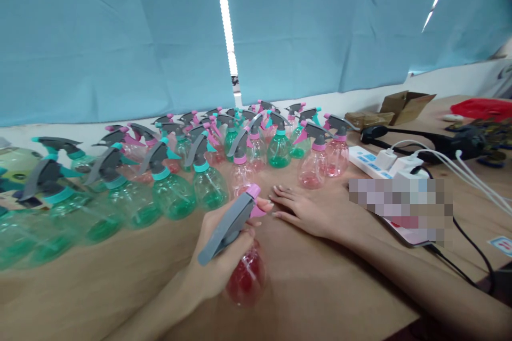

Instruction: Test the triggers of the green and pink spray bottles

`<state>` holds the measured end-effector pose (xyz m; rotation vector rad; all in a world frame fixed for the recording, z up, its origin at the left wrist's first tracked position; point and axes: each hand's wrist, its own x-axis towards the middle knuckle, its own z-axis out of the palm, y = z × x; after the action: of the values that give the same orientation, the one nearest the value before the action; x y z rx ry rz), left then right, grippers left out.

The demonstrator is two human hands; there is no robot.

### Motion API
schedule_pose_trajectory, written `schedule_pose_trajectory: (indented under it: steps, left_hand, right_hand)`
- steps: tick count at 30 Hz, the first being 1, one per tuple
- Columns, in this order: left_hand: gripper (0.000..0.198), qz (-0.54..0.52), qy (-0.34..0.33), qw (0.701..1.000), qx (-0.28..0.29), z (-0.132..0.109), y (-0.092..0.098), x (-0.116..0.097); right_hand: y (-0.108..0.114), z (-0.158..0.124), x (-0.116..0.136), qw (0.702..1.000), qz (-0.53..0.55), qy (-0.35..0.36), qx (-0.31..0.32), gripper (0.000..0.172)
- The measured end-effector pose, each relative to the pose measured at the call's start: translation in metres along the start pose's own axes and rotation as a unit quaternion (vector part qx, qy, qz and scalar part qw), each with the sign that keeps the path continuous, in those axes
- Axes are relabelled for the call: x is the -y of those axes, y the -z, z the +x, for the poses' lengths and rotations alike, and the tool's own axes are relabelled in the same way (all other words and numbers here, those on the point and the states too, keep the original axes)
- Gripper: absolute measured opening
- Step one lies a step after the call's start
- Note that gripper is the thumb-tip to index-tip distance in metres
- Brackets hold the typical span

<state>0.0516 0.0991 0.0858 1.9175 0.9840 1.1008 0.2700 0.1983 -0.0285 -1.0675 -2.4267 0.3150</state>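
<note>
My left hand (224, 256) is wrapped round the neck of a pink spray bottle (246, 279), just under its grey trigger head with a pink nozzle. The bottle's round body is clear pink and stands roughly upright near the front of the table; part of it is hidden behind the hand. My right hand (306, 209) lies flat on the table to the right of that bottle, fingers stretched out and holding nothing. Just beyond the hands stand another pink spray bottle (242, 173) and a green spray bottle (210, 186).
Several more green and pink spray bottles (312, 168) stand in rows behind and to the left. At the right are a white power strip (366, 162) with plugs and cables, a blurred-out phone-like device, a black headset (432, 144) and an open cardboard box (404, 106).
</note>
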Motion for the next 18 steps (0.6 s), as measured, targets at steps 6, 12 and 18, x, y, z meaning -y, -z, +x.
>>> schedule_pose_trajectory:
  steps: [6, 12, 18]
  left_hand:
    - [0.011, 0.036, -0.005, 0.999, -0.025, -0.0006, 0.0009, 0.0022]
    - [0.023, 0.046, 0.000, 0.999, -0.015, 0.0016, 0.0022, -0.0014]
    - [0.031, 0.068, -0.017, 0.997, -0.016, 0.0022, 0.0025, -0.0024]
  right_hand:
    - [0.0010, -0.0008, 0.0017, 1.000, -0.011, 0.002, 0.003, 0.059]
    - [0.0030, -0.0014, 0.0039, 1.000, -0.019, -0.003, 0.006, 0.059]
    - [0.0039, -0.0016, 0.0043, 1.000, -0.018, -0.003, 0.009, 0.060]
